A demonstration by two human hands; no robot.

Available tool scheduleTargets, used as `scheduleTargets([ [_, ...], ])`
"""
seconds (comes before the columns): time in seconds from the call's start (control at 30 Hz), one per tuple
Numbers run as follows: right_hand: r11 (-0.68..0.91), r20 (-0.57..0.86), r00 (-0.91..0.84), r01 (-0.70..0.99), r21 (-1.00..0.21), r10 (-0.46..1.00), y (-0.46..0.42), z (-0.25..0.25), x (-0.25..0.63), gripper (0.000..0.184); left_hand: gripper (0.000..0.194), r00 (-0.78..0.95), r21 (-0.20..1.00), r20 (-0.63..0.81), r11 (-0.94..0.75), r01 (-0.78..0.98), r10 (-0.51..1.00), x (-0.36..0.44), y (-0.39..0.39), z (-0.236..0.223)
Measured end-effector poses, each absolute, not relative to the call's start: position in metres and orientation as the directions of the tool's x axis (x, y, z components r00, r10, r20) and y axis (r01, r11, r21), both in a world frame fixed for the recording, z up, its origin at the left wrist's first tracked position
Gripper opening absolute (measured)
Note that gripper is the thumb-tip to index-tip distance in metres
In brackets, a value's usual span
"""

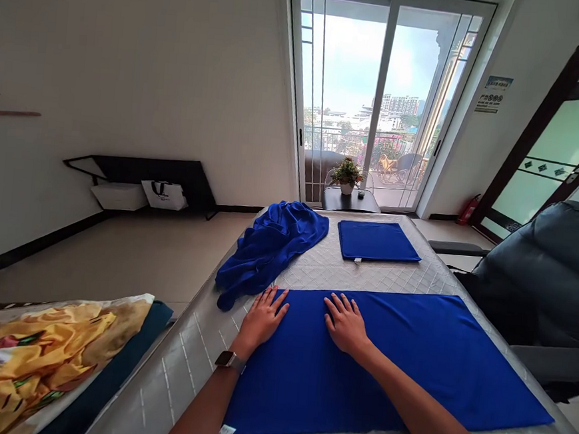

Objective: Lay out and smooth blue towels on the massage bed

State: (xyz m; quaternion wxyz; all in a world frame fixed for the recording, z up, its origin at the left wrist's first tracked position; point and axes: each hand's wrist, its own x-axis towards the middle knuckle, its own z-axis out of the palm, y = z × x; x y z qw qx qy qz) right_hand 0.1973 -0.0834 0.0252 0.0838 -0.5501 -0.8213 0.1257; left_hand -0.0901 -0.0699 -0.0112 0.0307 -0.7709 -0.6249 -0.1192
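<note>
A large blue cloth [306,385] lies spread flat on the white quilted mattress [182,369], with a small white tag at its near left corner. My left hand [263,316] rests with fingers spread at the cloth's far left corner; a watch is on that wrist. Flat on the same cloth, near its far edge, lies my right hand [345,323], fingers apart. Beyond them, a folded blue cloth [378,241] forms a neat rectangle with a white tag. To its left a crumpled blue cloth [280,240] sits in a heap.
A yellow patterned fabric [53,345] lies bunched at the lower left. A black armchair [556,271] stands close on the right. Past the mattress's far end are a small table [331,199] with a potted plant [347,175] and a sliding glass door. A black bench [201,190] lines the left wall.
</note>
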Motion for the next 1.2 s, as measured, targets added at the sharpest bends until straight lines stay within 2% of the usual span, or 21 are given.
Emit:
scheduleTargets([
  [0.3, 0.267, -0.005, -0.277, 0.932, -0.246, 0.961, -0.079, 0.021, 0.286, 0.061, 0.06, 0.137, 0.121, 0.186, -0.161, 0.98, 0.973, -0.089, -0.069, -0.01],
  [0.6, 0.054, -0.031, -0.06, 0.988, -0.146, 0.998, -0.064, 0.005, 0.395, 0.063, 0.062, 0.152, 0.099, 0.202, -0.174, 0.98, 0.968, -0.096, -0.062, -0.019],
  [0.87, -0.114, -0.052, 0.108, 0.987, -0.116, 0.993, -0.044, -0.008, 0.489, 0.061, 0.063, 0.164, 0.066, 0.227, -0.183, 0.981, 0.96, -0.1, -0.06, -0.022],
  [1.03, -0.144, -0.042, 0.141, 0.984, -0.106, 0.989, -0.04, -0.014, 0.529, 0.064, 0.062, 0.187, 0.059, 0.233, -0.206, 0.977, 0.954, -0.105, -0.056, -0.026],
  [1.2, -0.152, -0.026, 0.151, 0.984, -0.096, 0.988, -0.042, -0.014, 0.532, 0.065, 0.062, 0.185, 0.065, 0.193, -0.201, 0.977, 0.964, -0.108, -0.055, -0.027],
])
